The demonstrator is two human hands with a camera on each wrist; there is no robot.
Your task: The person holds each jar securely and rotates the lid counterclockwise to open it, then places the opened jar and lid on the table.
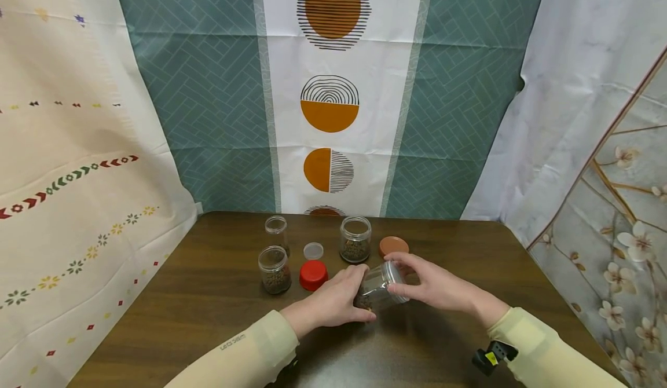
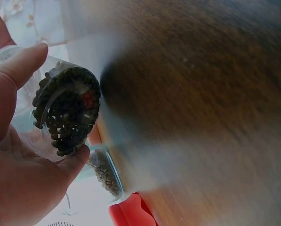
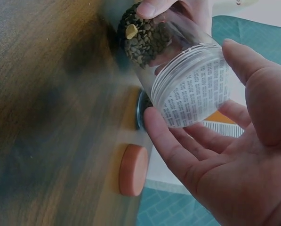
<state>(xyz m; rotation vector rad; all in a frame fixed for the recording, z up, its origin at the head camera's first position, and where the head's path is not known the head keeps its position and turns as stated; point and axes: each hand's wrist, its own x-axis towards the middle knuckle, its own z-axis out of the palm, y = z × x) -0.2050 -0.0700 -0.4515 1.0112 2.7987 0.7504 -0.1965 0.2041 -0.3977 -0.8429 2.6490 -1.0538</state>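
Observation:
A clear jar [image 1: 373,291] partly filled with dark pellets [image 3: 145,42] is tilted over the table, its base toward the left. My left hand [image 1: 339,298] grips it near the base, thumb and fingers on opposite sides. At the other end, my right hand [image 1: 435,284] holds the clear lid [image 3: 196,92] by its edge, fingers spread around it. Small printed text covers the lid's pale inner disc. Through the jar's base, the left wrist view shows the pellets and a small reddish piece [image 2: 87,100] among them.
Behind my hands on the brown table [image 1: 219,301] stand lidless jars: one with pellets [image 1: 355,243], another with brown contents [image 1: 275,272], and a narrower one [image 1: 276,231]. Near them lie a red lid [image 1: 314,275], a small clear lid [image 1: 313,251] and an orange-brown lid [image 1: 393,245].

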